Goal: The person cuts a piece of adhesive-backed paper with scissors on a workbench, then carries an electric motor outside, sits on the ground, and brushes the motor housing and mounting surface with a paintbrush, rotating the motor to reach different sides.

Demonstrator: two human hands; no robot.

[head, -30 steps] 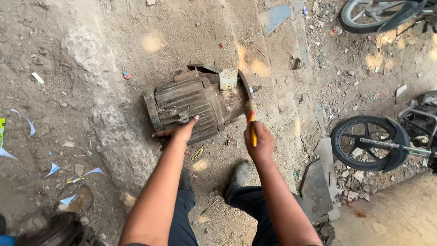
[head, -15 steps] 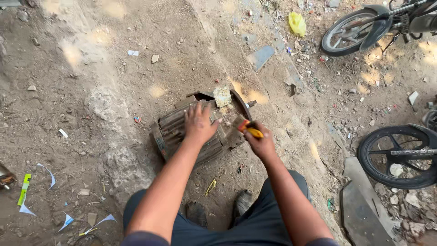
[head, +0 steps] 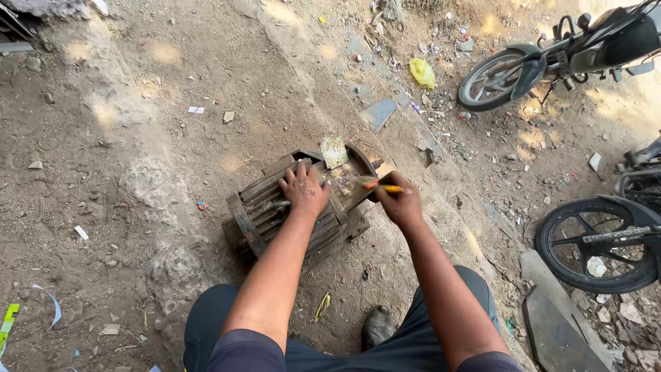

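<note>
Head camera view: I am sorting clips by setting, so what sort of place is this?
Probably an outdoor roadside repair or scrap spot. The bare, littered dirt ground carries a rusty, ribbed old electric motor, and parked motorcycles stand close by. The left hand rests on the motor; the right hand grips an orange-handled tool.

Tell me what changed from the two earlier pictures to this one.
The left hand moved from the near side of the ribbed motor housing up onto its top, where it now lies flat. The right hand kept its grip on the yellow-handled tool, whose handle now points sideways over the motor's end instead of hanging down. The motor stayed on the dirt ground, and the motorcycles stayed parked.
</note>
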